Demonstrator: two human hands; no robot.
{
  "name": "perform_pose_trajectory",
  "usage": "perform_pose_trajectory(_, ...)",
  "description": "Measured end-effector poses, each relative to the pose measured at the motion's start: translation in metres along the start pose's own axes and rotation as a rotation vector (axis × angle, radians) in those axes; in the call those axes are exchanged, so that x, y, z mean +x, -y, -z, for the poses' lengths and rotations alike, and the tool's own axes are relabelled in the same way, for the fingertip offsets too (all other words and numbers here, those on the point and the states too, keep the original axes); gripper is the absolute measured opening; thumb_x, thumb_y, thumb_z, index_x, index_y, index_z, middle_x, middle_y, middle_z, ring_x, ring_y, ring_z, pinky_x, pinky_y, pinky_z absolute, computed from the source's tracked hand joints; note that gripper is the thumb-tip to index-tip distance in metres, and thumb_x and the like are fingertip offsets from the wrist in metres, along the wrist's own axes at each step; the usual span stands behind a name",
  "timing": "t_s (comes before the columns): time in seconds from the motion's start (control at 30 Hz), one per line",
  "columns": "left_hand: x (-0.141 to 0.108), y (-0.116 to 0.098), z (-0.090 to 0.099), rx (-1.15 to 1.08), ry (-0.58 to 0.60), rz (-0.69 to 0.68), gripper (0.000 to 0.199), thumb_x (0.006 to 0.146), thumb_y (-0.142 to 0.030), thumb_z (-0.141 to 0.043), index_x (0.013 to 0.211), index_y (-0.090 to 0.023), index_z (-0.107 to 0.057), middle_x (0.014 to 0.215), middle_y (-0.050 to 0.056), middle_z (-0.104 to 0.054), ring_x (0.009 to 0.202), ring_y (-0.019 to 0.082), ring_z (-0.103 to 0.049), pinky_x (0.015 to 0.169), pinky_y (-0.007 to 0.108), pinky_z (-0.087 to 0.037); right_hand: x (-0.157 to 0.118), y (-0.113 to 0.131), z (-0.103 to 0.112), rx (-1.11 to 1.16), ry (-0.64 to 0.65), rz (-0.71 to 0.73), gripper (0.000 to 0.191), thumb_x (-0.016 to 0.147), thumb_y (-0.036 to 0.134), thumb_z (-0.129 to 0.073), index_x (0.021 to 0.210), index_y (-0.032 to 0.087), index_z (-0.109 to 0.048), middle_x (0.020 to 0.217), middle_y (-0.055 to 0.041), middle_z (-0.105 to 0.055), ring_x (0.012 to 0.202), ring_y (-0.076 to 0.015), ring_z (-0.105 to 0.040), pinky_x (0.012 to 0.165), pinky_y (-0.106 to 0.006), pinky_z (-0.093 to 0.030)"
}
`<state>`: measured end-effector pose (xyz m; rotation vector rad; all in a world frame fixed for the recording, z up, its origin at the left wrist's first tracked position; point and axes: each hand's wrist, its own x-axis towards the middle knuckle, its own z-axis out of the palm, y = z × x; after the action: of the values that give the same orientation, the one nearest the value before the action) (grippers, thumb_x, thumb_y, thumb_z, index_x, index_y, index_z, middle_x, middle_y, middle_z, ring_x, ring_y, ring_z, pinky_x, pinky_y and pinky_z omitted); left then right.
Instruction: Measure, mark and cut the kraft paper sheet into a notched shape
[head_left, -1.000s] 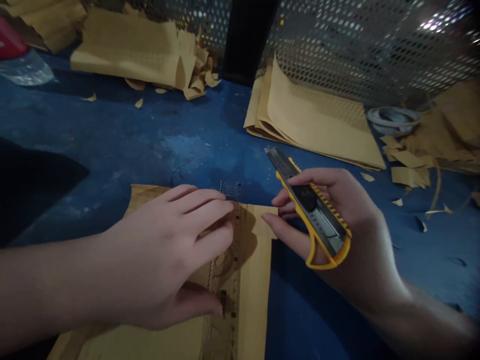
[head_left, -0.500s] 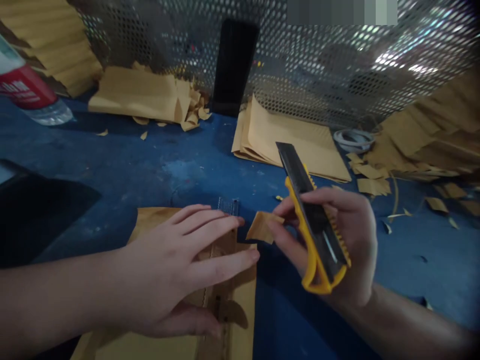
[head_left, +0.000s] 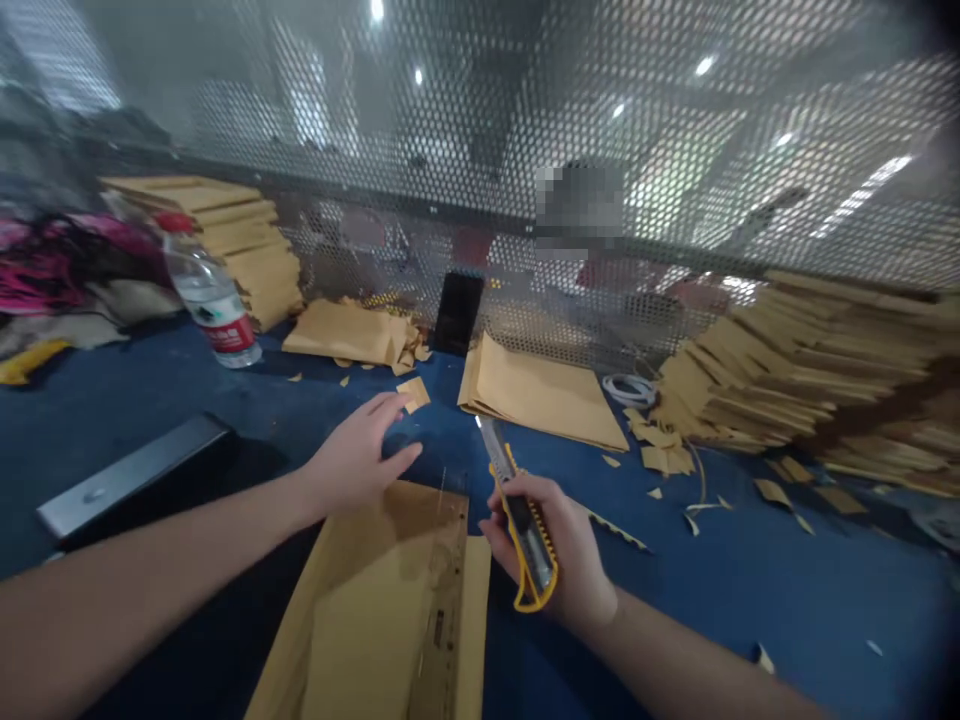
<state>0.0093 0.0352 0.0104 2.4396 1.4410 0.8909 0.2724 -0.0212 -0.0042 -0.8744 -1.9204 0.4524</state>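
Left hand (head_left: 351, 458): fingers, thumb parted; scrap (head_left: 415, 394) at fingertips, toward worktop (head_left: 757, 590) far edge. Right hand (head_left: 564, 540): gripping cutter (head_left: 531, 540), best kept clear.

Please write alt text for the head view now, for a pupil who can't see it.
A person's right hand grips a yellow box cutter, while the left hand is stretched forward with a small paper scrap at its fingertips. Below, a clear ruler lies on brown paper on a blue table; paper stacks and a bottle stand farther back.
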Motion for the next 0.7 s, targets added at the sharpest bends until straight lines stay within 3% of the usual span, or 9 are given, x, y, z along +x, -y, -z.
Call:
perform_pose_trajectory(0.07,0.021,0.012,0.001,0.028,-0.003,0.037,0.041,0.095,-0.04,-0.061,0.13,-0.018,-0.054,0.132,0.01,-0.056,0.114,0.025,-0.059,0.096,0.048,-0.052,-0.001,0.002,-0.003,-0.01,0.054,0.039,0.018,0.093,0.029,-0.064,0.106,0.018,-0.058,0.088,-0.0005,-0.065,0.068,-0.0111,-0.062,0.063,-0.027,-0.056)
perform_pose_trajectory(0.13,0.043,0.02,0.001,0.058,0.013,0.069,0.04,0.096,-0.039,-0.061,0.129,-0.018,-0.055,0.132,0.01,-0.056,0.113,0.024,-0.06,0.095,0.047,-0.053,-0.003,0.002,-0.004,-0.027,0.102,0.076,0.023,0.097,0.038,-0.058,0.106,0.017,-0.061,0.092,-0.0023,-0.065,0.073,-0.0122,-0.062,0.066,-0.029,-0.056)
perform_pose_trajectory(0.27,0.074,0.031,-0.002,0.121,0.007,0.214,0.039,0.096,-0.039,-0.061,0.127,-0.018,-0.056,0.129,0.01,-0.058,0.111,0.024,-0.061,0.093,0.046,-0.054,-0.011,0.003,-0.004,-0.091,0.146,0.064,0.027,0.098,0.04,-0.057,0.112,0.018,-0.062,0.103,-0.0053,-0.066,0.082,-0.0147,-0.064,0.073,-0.033,-0.056)
perform_pose_trajectory(0.37,0.071,0.035,-0.002,0.146,0.044,0.24,0.038,0.096,-0.039,-0.061,0.127,-0.018,-0.056,0.129,0.01,-0.058,0.11,0.023,-0.061,0.093,0.046,-0.054,-0.019,0.01,-0.002,-0.134,0.148,0.007,0.03,0.097,0.04,-0.059,0.117,0.018,-0.061,0.111,-0.007,-0.065,0.09,-0.0171,-0.064,0.078,-0.036,-0.057)
perform_pose_trajectory(0.57,0.036,0.042,0.004,0.213,0.063,0.171,0.037,0.096,-0.039,-0.06,0.126,-0.018,-0.057,0.129,0.01,-0.058,0.111,0.023,-0.061,0.093,0.045,-0.054,-0.029,0.028,-0.005,-0.14,0.214,-0.033,0.031,0.097,0.038,-0.059,0.121,0.018,-0.06,0.116,-0.008,-0.064,0.094,-0.0186,-0.065,0.081,-0.038,-0.057)
perform_pose_trajectory(0.7,0.037,0.043,0.002,0.226,0.035,0.173,0.036,0.096,-0.039,-0.06,0.125,-0.019,-0.057,0.129,0.01,-0.058,0.11,0.023,-0.061,0.093,0.045,-0.054,-0.026,0.029,-0.005,-0.154,0.256,-0.037,0.031,0.097,0.037,-0.06,0.121,0.018,-0.06,0.12,-0.0086,-0.063,0.1,-0.0205,-0.064,0.086,-0.042,-0.056)
